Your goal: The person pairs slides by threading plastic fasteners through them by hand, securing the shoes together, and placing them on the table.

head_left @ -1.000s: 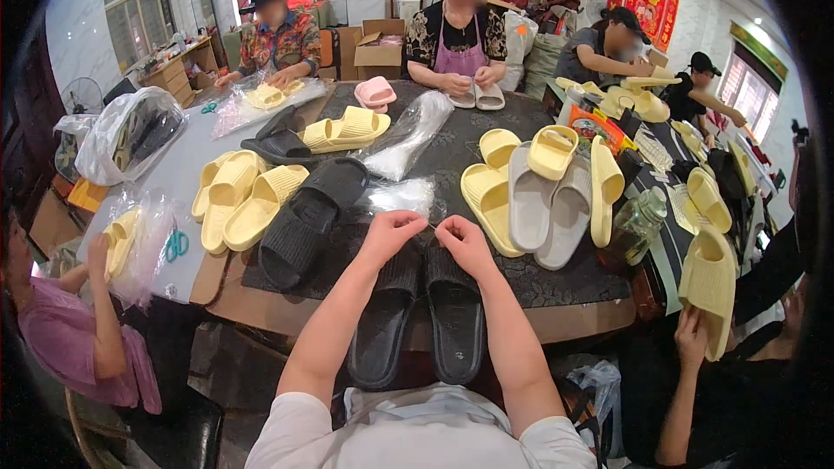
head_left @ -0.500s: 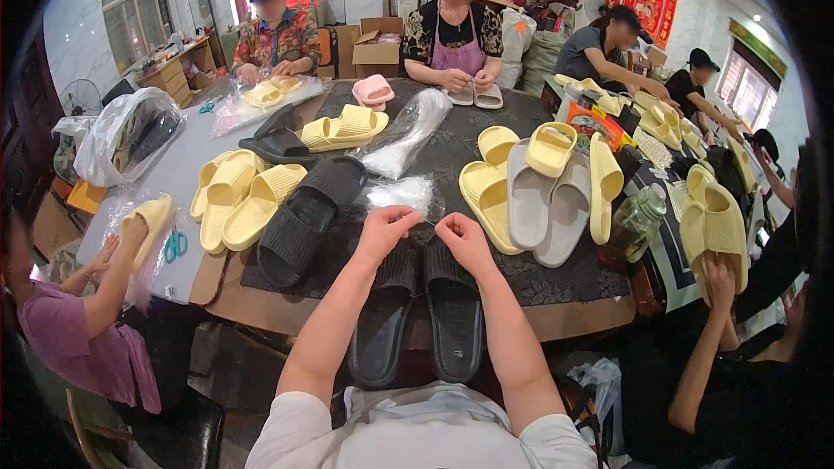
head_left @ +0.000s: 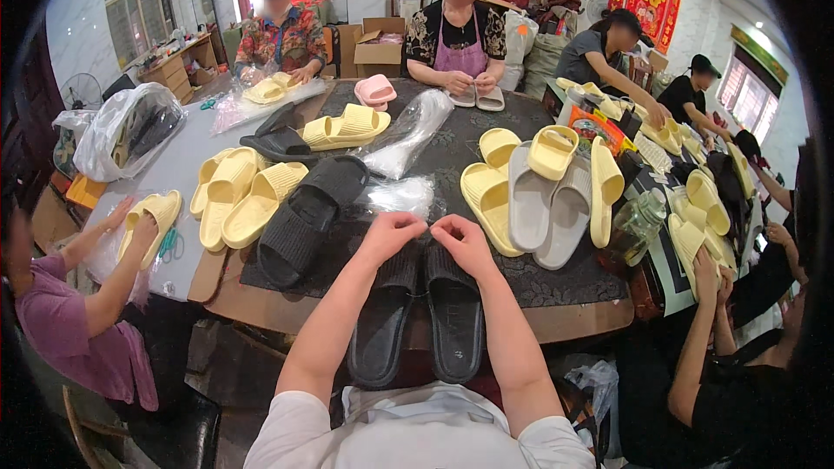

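My left hand [head_left: 389,236] and my right hand [head_left: 462,241] meet at the far ends of two black slippers, fingertips pinched and close together. Whatever the fingers hold is too small to make out. The left black slipper [head_left: 379,343] and the right black slipper [head_left: 456,334] lie side by side at the table's near edge, heels toward me; my hands partly cover their far ends. Just beyond my fingers is a bunch of clear plastic strands [head_left: 401,196]. Black ribbed slippers [head_left: 304,230] rest to the left, and grey slippers [head_left: 528,208] to the right.
Yellow slippers [head_left: 263,208] lie left of the black ones, more yellow slippers [head_left: 488,195] to the right. A long clear plastic bundle [head_left: 408,143] and pink slippers [head_left: 376,89] are farther back. A glass jar [head_left: 638,219] stands at right. Several co-workers handle slippers around the table.
My hands stay pinched in nearly the same place, fingertips slightly closer. The co-worker at left has lowered a yellow slipper to the table; the one at right has lowered yellow slippers.
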Available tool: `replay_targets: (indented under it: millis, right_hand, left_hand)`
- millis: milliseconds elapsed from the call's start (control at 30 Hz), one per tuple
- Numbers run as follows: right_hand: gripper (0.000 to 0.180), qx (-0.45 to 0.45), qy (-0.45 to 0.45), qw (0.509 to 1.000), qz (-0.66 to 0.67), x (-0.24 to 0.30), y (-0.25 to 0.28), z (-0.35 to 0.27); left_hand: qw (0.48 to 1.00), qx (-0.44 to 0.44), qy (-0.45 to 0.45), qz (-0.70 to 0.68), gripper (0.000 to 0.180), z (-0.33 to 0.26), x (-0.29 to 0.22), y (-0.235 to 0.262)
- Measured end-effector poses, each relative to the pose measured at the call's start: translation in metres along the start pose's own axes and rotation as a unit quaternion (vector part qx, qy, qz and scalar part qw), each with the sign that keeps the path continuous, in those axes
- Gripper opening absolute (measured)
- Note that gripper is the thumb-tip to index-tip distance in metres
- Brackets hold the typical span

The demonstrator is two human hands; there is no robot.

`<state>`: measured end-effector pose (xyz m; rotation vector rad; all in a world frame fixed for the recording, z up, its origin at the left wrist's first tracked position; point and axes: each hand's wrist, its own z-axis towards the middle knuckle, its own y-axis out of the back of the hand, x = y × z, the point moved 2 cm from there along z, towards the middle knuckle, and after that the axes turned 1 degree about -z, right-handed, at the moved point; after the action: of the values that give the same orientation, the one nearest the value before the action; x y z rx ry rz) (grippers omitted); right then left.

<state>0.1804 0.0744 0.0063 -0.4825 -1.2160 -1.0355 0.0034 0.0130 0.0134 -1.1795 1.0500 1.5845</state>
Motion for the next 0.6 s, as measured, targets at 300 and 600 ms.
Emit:
replay_targets:
  millis: [300, 600]
  right_hand:
    - [0.016, -0.032, -0.021, 0.999, 0.008, -0.004, 0.004, 0.001]
    - [0.016, -0.013, 0.001, 1.0, -0.013, -0.008, 0.002, 0.002]
  left_hand:
    - [1.0, -0.023, 0.02, -0.003, 0.021, -0.002, -0.008, 0.0]
    - [1.0, -0.013, 0.003, -0.011, 0.02, 0.0, -0.003, 0.001]
